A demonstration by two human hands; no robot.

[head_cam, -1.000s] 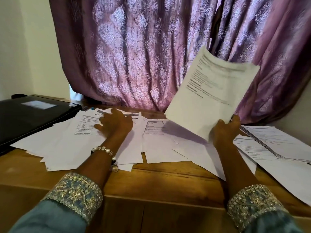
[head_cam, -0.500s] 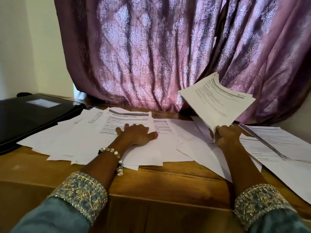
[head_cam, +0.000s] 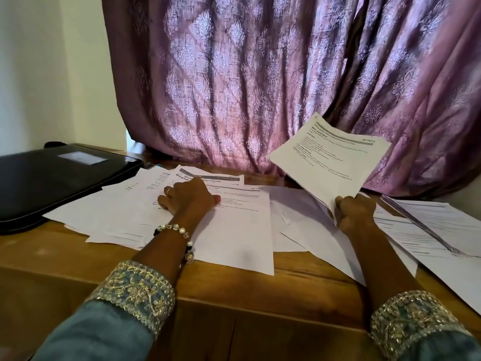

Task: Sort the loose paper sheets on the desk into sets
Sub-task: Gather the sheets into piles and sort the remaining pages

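Desk [head_cam: 78, 259] of brown wood, seen across the lower half of the frame; loose paper sheets [head_cam: 234, 230] are spread over it from centre left to the right edge, overlapping and not squared. A held sheet [head_cam: 330, 162] is raised at centre right, tilted up off the desk with its printed side towards the camera, and is gripped at its lower corner by the right hand [head_cam: 355, 213], whose fingers are curled tight round the paper edge. The left hand [head_cam: 188, 199] is laid on the sheets at centre, palm down, fingers bent only slightly and pressed against a printed page with a grey header band; whether any page is pinched beneath it cannot be told. A stapled or clipped bundle [head_cam: 426, 230] appears to lie at the right of the frame, its far edge dark. A black flat case [head_cam: 52, 178] sits at the left, partly covered at its near corner by paper. A purple patterned curtain [head_cam: 260, 74] hangs behind. Step judged to be in hand: one page is being read for its heading while the matching pile is being located and steadied. The next move is judged to call for the raised sheet to be lowered onto its proper set and its edges aligned, without the pages beneath being dragged askew.
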